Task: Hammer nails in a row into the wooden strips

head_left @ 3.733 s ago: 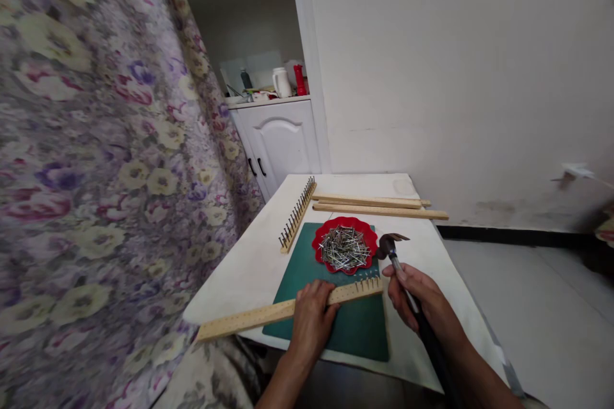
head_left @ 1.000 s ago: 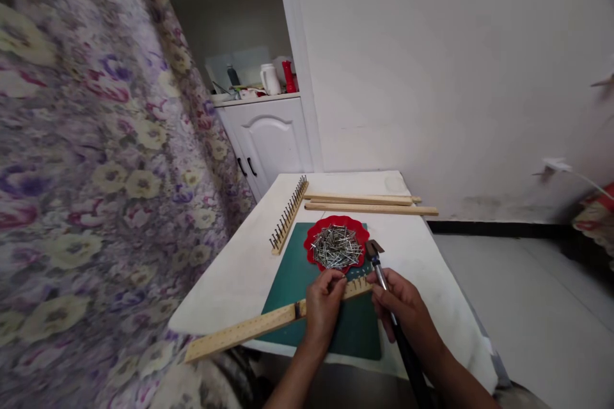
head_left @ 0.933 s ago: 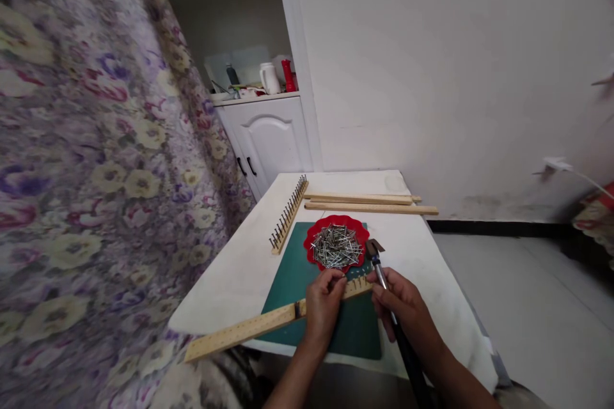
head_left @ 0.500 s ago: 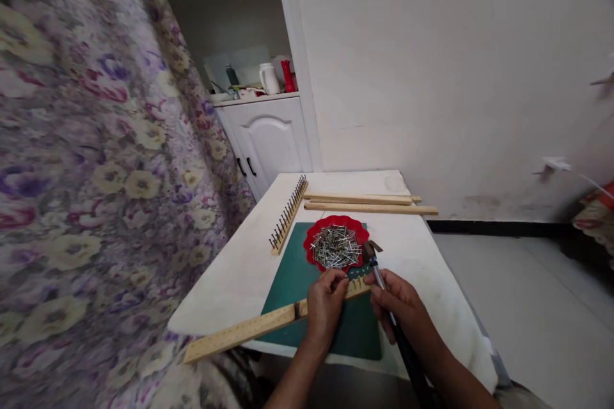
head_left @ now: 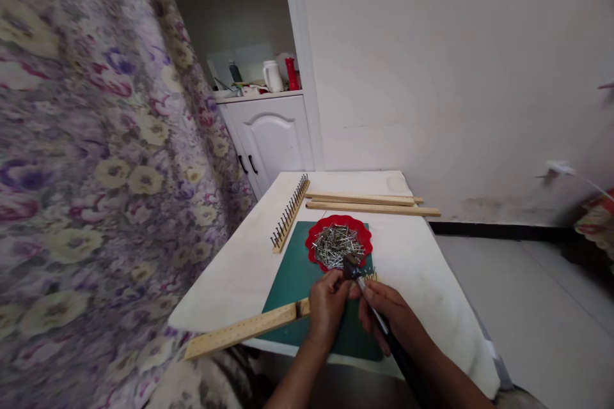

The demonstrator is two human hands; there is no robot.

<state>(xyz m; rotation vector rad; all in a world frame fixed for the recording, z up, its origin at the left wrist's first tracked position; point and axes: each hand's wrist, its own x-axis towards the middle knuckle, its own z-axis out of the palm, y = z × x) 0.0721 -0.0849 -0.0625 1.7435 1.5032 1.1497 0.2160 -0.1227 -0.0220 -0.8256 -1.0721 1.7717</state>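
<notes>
My right hand (head_left: 391, 313) is closed around a hammer (head_left: 378, 319) with a metal shank and a black grip. The hammer's dark head sits just above the fingertips of my left hand (head_left: 327, 307). Those fingers are pinched together over a wooden strip (head_left: 244, 330); whatever they hold is hidden. The strip runs slantwise across a green mat (head_left: 288, 281), its near left end sticking out past the table edge and its surface dotted with small marks. Several upright nails (head_left: 371, 276) stand in its far end, beyond my right fingers. Close behind lies a red scalloped dish (head_left: 311, 230) heaped with loose nails (head_left: 336, 246).
A strip studded with upright nails (head_left: 290, 214) lies at the table's back left. Several bare wooden strips (head_left: 374, 207) lie along the back. The white-covered table (head_left: 225, 281) stands near a wall, a floral curtain (head_left: 119, 172) and a white cabinet (head_left: 273, 140).
The hammer head has moved left and down, from beside the dish's right edge to over my left fingertips. My right hand has shifted left with it. My left hand stays pinched at the strip.
</notes>
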